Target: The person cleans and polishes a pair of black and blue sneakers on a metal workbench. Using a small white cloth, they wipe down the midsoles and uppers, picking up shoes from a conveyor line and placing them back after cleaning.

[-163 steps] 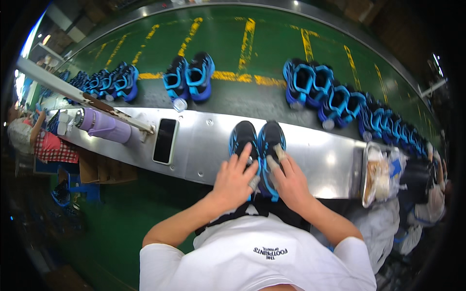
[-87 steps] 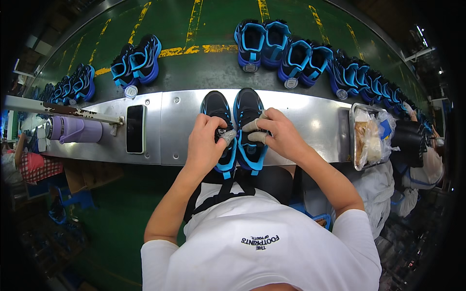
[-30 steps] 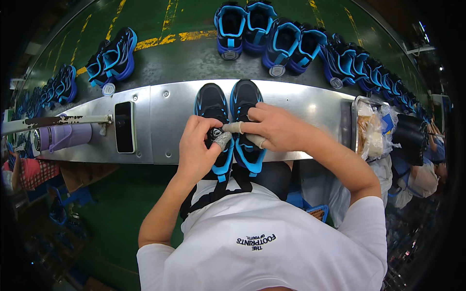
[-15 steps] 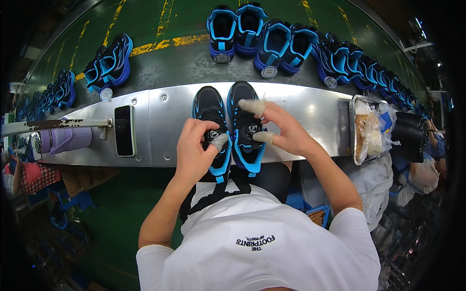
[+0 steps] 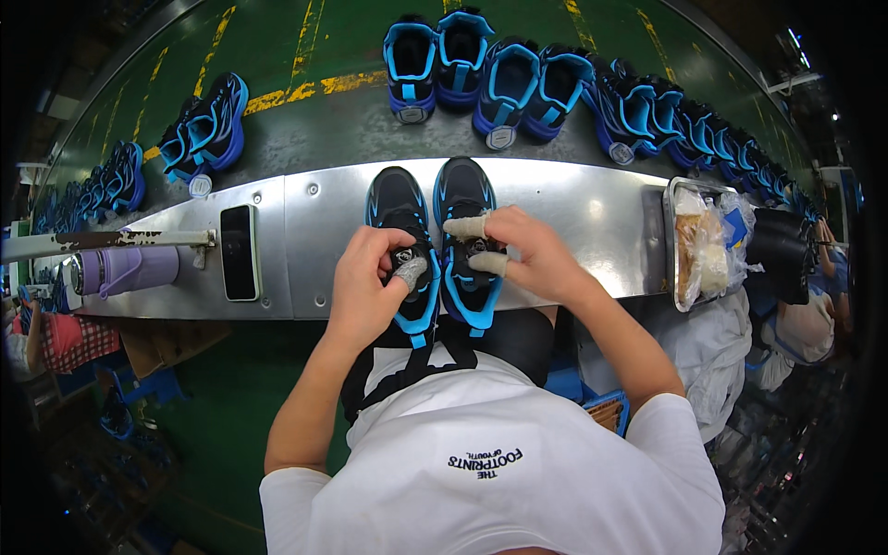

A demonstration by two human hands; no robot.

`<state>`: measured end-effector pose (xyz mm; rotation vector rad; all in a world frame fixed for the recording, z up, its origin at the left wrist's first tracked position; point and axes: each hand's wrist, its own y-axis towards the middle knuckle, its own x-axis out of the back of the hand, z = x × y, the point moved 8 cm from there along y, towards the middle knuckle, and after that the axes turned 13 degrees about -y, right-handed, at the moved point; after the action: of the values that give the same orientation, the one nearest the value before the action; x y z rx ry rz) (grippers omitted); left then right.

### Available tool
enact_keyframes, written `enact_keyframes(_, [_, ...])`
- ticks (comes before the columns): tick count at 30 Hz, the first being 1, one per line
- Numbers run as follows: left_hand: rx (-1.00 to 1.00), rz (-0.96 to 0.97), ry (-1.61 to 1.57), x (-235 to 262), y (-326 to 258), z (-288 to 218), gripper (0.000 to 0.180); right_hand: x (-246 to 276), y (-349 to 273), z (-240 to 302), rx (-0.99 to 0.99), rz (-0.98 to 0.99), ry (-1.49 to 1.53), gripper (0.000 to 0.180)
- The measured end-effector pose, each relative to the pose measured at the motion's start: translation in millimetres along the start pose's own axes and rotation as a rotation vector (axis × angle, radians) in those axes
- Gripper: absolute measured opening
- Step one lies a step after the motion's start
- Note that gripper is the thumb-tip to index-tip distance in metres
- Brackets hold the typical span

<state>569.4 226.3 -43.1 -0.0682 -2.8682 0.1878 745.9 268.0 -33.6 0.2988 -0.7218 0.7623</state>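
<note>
A pair of black and blue sneakers lies side by side on the steel bench (image 5: pixel 338 194), toes pointing away from me. My left hand (image 5: pixel 363 282) is closed on the tongue of the left sneaker (image 5: pixel 395 194), fingers bent beside its round dial (image 5: pixel 404 258). Its thumb has a silvery wrap. On the right sneaker (image 5: pixel 462 185), my right hand (image 5: pixel 536 254) curls its thumb and forefinger, both in pale finger covers, to either side of the dial (image 5: pixel 477 247). The right hand's other fingers are partly hidden.
Beyond the bench, a green line surface carries several sneaker pairs (image 5: pixel 509 88). A phone (image 5: pixel 239 254) and a purple flask (image 5: pixel 141 269) rest at left under a chipped white bar (image 5: pixel 120 241). At right stands a metal tray (image 5: pixel 672 236) with plastic-wrapped items.
My right hand has moved left and down onto the right sneaker, its forefinger coming nearer the dial. The left hand stays at the left sneaker. The sneakers beyond have shifted slightly left.
</note>
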Motion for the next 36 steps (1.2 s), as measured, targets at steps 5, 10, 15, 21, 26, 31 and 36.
enact_keyframes(5, [-0.004,0.082,-0.180,-7,-2,6,0.031,-2,-12,-7,-0.183,-0.064,-0.001,0.050])
enact_keyframes(10, [0.040,0.126,-0.122,-11,5,6,0.036,12,-13,-3,0.008,-0.065,0.045,0.050])
enact_keyframes(15, [-0.033,0.140,-0.010,-18,4,-6,0.045,14,-19,-6,-0.154,-0.065,0.055,0.047])
enact_keyframes(21, [-0.140,0.071,0.057,-26,8,-30,0.035,21,-21,-12,0.060,-0.103,-0.069,0.046])
enact_keyframes(26, [0.445,0.313,-0.662,-105,-52,-12,0.025,20,-36,-17,-0.024,-0.211,-0.075,0.043])
enact_keyframes(31, [0.727,0.186,-1.071,-140,-55,21,0.031,21,-37,-20,-0.086,0.027,0.230,0.053])
enact_keyframes(36, [0.600,0.032,-1.231,-160,-53,17,0.031,21,-54,-17,-0.184,-0.256,-0.017,0.043])
